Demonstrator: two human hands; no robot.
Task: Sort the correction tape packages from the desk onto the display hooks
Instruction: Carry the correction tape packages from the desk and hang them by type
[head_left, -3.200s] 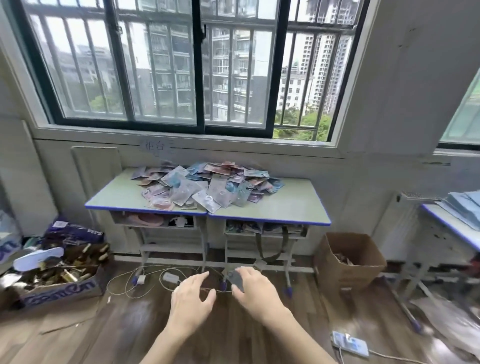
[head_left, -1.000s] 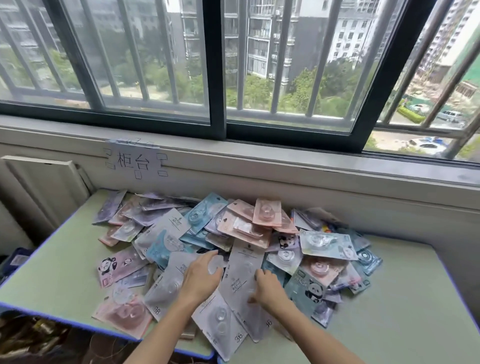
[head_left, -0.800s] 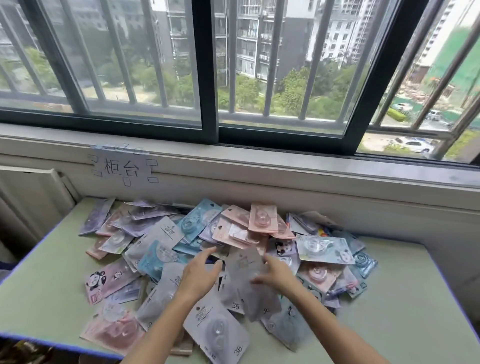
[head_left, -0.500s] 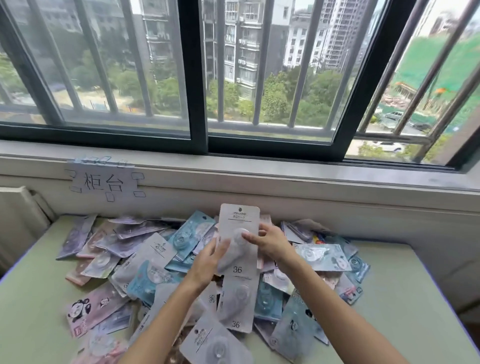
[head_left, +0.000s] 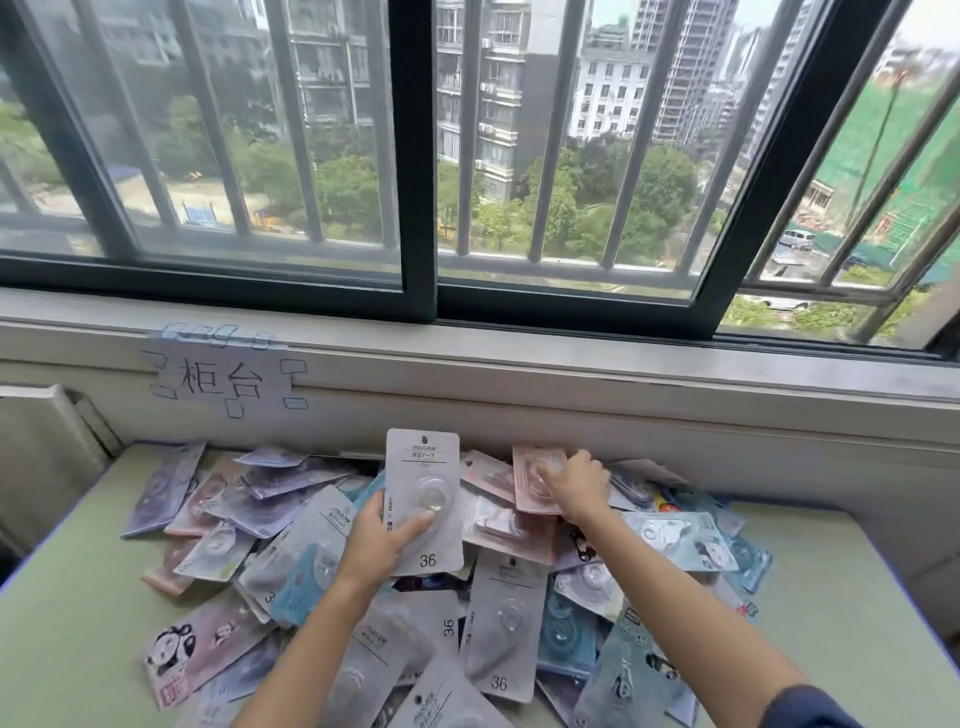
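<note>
A heap of correction tape packages (head_left: 498, 613) in grey, pink, blue and lilac covers the pale green desk (head_left: 78, 623). My left hand (head_left: 376, 545) holds a grey package marked 36 (head_left: 426, 483) upright above the heap, thumb on its front. My right hand (head_left: 576, 486) reaches to the back of the heap and grips a pink package (head_left: 530, 475) that still lies on the pile. No display hooks are in view.
The desk stands against a wall under a barred window (head_left: 415, 156). A paper sign (head_left: 221, 376) is taped below the sill. A white panel (head_left: 41, 447) leans at the left. Bare desk surface shows at left and right of the heap.
My right hand let go of the grey package and moved right to the pink one. My left hand alone now holds the grey package. The view moved closer to the desk.
</note>
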